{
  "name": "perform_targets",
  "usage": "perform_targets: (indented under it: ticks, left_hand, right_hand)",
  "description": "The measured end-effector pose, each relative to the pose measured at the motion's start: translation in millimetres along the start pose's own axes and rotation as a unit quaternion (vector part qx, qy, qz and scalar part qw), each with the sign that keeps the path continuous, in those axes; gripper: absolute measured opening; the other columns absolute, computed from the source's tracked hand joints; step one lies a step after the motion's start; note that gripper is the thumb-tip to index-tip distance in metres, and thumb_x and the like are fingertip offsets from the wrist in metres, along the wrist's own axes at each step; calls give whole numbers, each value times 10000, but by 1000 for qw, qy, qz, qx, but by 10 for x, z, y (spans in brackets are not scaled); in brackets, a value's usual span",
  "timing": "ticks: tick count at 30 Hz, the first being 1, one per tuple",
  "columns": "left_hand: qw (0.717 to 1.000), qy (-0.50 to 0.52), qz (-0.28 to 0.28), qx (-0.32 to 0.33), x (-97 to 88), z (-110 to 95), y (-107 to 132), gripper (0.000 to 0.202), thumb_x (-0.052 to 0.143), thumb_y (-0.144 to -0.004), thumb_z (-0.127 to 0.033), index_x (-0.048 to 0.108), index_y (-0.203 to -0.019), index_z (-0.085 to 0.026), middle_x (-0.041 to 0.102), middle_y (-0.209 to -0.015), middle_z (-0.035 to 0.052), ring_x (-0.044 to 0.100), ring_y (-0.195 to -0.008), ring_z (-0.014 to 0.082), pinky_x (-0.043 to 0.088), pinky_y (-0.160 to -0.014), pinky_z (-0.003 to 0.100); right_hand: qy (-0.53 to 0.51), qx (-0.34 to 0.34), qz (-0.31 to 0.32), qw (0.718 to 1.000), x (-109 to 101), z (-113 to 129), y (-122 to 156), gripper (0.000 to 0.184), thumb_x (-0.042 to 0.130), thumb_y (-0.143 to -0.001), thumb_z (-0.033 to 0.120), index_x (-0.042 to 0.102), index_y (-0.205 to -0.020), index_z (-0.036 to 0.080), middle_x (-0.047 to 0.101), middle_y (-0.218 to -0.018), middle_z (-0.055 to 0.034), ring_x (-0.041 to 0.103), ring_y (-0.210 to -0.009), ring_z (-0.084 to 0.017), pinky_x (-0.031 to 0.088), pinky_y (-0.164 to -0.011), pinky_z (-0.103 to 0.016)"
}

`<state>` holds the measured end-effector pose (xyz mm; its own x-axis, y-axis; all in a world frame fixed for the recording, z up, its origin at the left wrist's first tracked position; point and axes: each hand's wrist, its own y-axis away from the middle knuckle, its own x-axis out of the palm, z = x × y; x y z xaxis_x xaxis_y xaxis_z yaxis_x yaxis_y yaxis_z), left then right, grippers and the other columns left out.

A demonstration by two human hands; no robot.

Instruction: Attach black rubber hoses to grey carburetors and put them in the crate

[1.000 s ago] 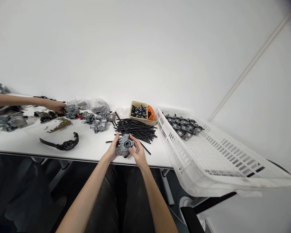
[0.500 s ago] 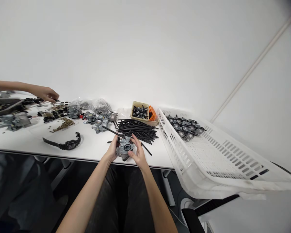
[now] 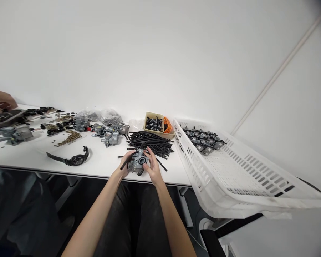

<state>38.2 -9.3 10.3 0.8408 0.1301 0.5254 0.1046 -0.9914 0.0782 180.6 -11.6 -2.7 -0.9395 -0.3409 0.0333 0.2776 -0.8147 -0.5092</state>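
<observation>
Both my hands hold a grey metal motorcycle carburetor [image 3: 139, 161] just above the table's front edge. My left hand [image 3: 123, 166] grips its left side, and my right hand [image 3: 152, 167] wraps its right side. A thin black rubber hose [image 3: 126, 161] runs from the carburetor toward my left hand, and a second short loop shows below the body. Behind my hands lies a loose pile of black rubber hoses [image 3: 149, 143].
Several loose carburetors [image 3: 110, 139] and a wristwatch [image 3: 76, 160] lie on the white table [image 3: 101, 167]. A cardboard tray of black fittings [image 3: 153, 124] stands at the back. A tilted white crate [image 3: 230, 171] holds carburetors. A co-worker's hand [image 3: 1, 101] reaches in far left.
The carburetor has turned in my hands, and its black hose now swings toward my left hand. The co-worker's hand has moved left, toward the far end of the table.
</observation>
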Motion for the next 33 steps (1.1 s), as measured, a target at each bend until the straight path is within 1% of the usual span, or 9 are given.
perform_targets:
  ticks: [6,9,13,17,20,23,27,29,33]
  left_hand:
    - [995,27,95,-16,-9,-17,17,451,654,-616,-363,668,-1004,-133,710,-924,102,644,-911,287,504,-732,364]
    - [996,37,82,-22,-22,2,10,487,659,-647,-363,647,-1084,-149,708,-955,101,655,-885,288,513,-716,373]
    - [996,34,79,-5,-11,31,-15,479,678,-662,-375,641,-1087,-159,702,-952,92,657,-857,269,515,-700,348]
    - [993,-28,20,113,-6,75,-72,371,666,-700,-380,659,-1004,-167,683,-939,65,638,-860,220,494,-735,304]
    - [982,-60,-33,178,-31,91,-101,313,677,-709,-377,652,-971,-206,662,-933,30,610,-843,179,466,-738,266]
    - [967,-81,-86,224,-48,81,-80,303,689,-711,-383,632,-972,-241,640,-923,4,576,-812,153,432,-727,237]
    - [920,-184,-169,301,-25,68,-2,327,673,-726,-408,613,-1007,-251,623,-948,8,547,-747,151,402,-669,230]
    - [906,-212,-181,319,-6,65,29,339,664,-733,-412,604,-1027,-254,620,-986,16,552,-765,163,395,-660,232]
    - [902,-223,-176,324,15,62,51,343,664,-737,-415,603,-1029,-246,619,-1004,29,547,-793,180,382,-659,233]
  right_hand:
    - [-46,19,-10,999,18,5,-25,784,663,-745,523,354,-1405,233,543,-1331,-136,534,-1202,-264,398,-1012,-439]
    - [-39,27,-21,999,17,-19,-33,738,652,-756,513,377,-1385,241,524,-1355,-128,515,-1221,-256,407,-1002,-423]
    - [-17,14,-87,996,-4,-103,-42,649,705,-736,412,454,-1305,225,596,-1251,-123,531,-1186,-242,412,-980,-393]
    - [-2,17,-150,989,-20,-156,-41,486,656,-782,381,519,-1211,197,628,-1143,-113,570,-1095,-223,445,-911,-362]
    - [24,24,-191,981,-28,-153,-31,282,588,-822,413,618,-981,182,653,-968,-74,596,-941,-200,458,-825,-324]
    - [69,15,-153,986,-15,-122,-19,225,598,-810,408,646,-786,189,623,-802,-29,575,-801,-176,442,-720,-287]
    - [161,-5,-67,985,48,-86,-10,153,714,-718,345,712,-813,225,605,-814,-24,532,-726,-162,408,-628,-272]
    - [182,-6,-57,982,77,-101,-8,155,729,-707,307,733,-846,241,593,-816,-28,518,-704,-162,402,-597,-273]
    - [181,-8,-64,981,89,-148,0,114,659,-762,219,733,-848,235,562,-865,-34,490,-617,-135,408,-563,-277]
